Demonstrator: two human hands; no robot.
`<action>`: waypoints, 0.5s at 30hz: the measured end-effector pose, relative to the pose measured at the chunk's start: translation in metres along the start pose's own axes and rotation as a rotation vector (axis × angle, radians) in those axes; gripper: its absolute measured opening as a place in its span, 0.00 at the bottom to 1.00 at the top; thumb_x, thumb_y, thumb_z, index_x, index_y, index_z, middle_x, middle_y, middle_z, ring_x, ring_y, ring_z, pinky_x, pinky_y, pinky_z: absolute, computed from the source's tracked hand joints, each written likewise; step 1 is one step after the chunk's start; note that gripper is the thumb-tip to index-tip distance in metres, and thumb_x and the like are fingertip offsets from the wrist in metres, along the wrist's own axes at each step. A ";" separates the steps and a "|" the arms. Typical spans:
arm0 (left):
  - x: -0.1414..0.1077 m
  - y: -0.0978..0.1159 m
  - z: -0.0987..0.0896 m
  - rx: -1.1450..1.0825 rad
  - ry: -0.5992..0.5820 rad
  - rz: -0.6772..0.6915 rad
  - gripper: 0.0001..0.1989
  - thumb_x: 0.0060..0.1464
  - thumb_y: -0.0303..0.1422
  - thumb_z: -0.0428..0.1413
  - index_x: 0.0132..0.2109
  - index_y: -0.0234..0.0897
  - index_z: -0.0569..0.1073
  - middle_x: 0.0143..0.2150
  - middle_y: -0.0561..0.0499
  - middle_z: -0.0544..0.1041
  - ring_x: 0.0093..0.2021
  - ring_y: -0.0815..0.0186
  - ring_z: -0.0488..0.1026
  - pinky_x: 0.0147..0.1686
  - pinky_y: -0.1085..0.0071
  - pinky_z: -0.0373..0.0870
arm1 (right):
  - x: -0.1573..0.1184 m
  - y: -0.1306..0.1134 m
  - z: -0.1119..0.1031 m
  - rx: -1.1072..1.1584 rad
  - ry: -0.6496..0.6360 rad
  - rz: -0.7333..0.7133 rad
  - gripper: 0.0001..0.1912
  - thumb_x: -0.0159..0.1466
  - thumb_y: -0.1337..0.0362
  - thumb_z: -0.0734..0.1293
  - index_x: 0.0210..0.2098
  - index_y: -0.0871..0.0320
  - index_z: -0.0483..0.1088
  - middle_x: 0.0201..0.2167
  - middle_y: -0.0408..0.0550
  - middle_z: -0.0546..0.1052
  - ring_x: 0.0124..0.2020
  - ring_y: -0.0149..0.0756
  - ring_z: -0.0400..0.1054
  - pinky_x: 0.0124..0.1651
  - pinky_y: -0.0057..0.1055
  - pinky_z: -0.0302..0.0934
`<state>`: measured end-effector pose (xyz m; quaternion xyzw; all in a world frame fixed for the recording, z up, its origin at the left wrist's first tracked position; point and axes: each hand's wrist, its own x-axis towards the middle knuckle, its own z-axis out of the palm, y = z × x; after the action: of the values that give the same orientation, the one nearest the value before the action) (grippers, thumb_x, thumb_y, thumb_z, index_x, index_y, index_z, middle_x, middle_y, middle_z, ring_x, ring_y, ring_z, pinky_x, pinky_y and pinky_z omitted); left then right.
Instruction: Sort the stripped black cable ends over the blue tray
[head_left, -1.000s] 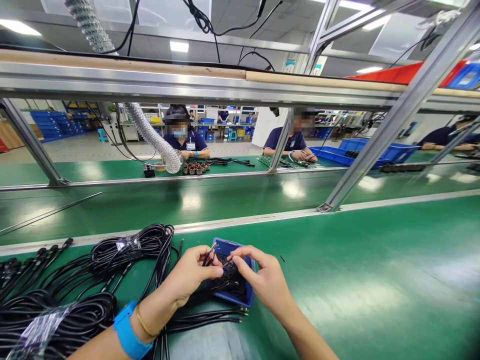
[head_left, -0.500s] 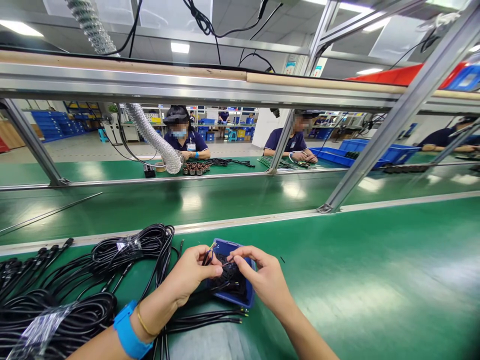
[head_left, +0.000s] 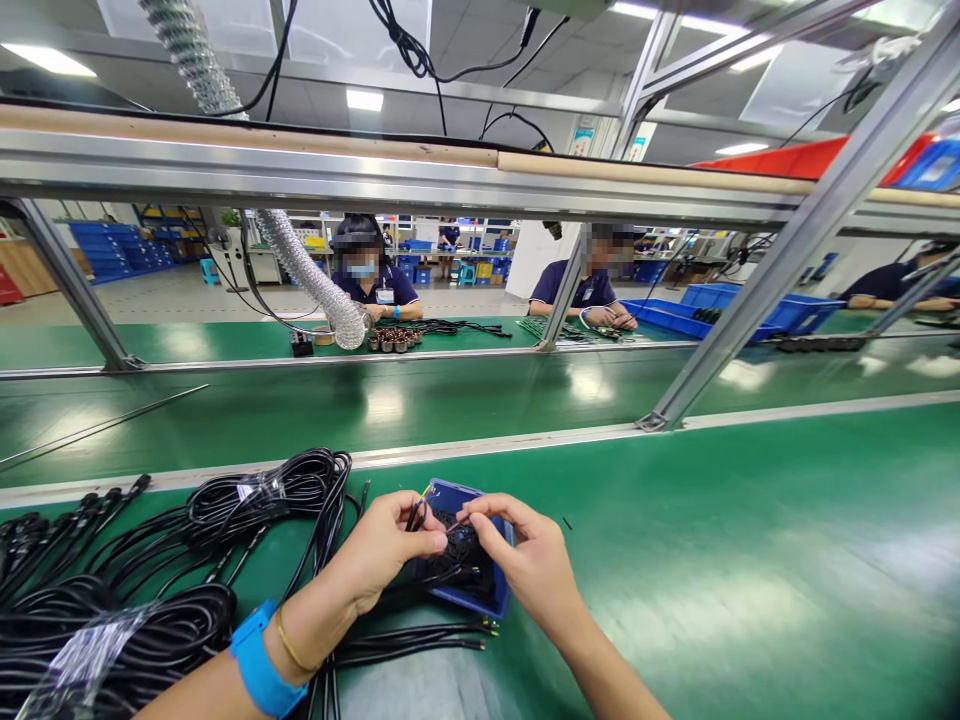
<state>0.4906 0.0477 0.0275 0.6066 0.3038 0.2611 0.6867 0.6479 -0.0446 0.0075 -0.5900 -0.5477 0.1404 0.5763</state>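
Observation:
My left hand (head_left: pixel 391 540) is closed in a pinch on the end of a black cable, with thin coloured wires (head_left: pixel 426 494) fanning out above the fingers. Opposite it, my right hand (head_left: pixel 517 545) pinches the tip of a thin wire that runs between both sets of fingertips. Whether a small sleeve is also in the right fingertips I cannot tell. Directly under both hands stands a blue bin (head_left: pixel 454 490) holding many small black pieces (head_left: pixel 469 550). In front of it lie several black cables (head_left: pixel 420 640) with bare coloured wire ends pointing right.
Bundled black cable coils (head_left: pixel 262 490) cover the left of the green bench (head_left: pixel 712 560). A small black scrap (head_left: pixel 568 523) lies right of the bin. Beyond a metal post (head_left: pixel 735 290), co-workers sit across a green belt (head_left: pixel 480 390). A silver duct (head_left: pixel 307 270) hangs at left.
The hands hold almost the same pose above the bin. A thin wire now shows more plainly between the fingertips. The whole view has shifted very slightly.

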 end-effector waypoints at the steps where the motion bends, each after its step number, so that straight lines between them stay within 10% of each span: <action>1: 0.000 0.000 0.000 0.000 0.000 0.002 0.10 0.36 0.27 0.65 0.25 0.35 0.70 0.27 0.54 0.74 0.32 0.66 0.68 0.36 0.71 0.62 | 0.000 0.000 0.000 -0.008 -0.008 -0.004 0.07 0.63 0.63 0.65 0.32 0.55 0.76 0.31 0.47 0.81 0.35 0.38 0.75 0.41 0.32 0.67; 8: 0.001 -0.001 0.000 0.025 0.004 0.009 0.10 0.36 0.27 0.64 0.25 0.35 0.69 0.27 0.54 0.74 0.32 0.66 0.68 0.37 0.70 0.62 | 0.003 0.004 0.000 -0.072 -0.102 -0.138 0.06 0.64 0.66 0.65 0.33 0.55 0.75 0.33 0.47 0.80 0.38 0.38 0.73 0.45 0.33 0.64; 15: -0.001 0.002 -0.004 0.080 -0.077 -0.003 0.09 0.37 0.25 0.63 0.28 0.34 0.70 0.28 0.57 0.71 0.32 0.69 0.67 0.36 0.72 0.62 | 0.001 0.002 -0.003 -0.008 -0.280 0.066 0.02 0.60 0.67 0.66 0.33 0.57 0.72 0.30 0.44 0.77 0.29 0.33 0.70 0.34 0.27 0.64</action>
<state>0.4868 0.0498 0.0291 0.6426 0.2882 0.2243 0.6735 0.6517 -0.0443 0.0070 -0.5845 -0.6037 0.2381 0.4871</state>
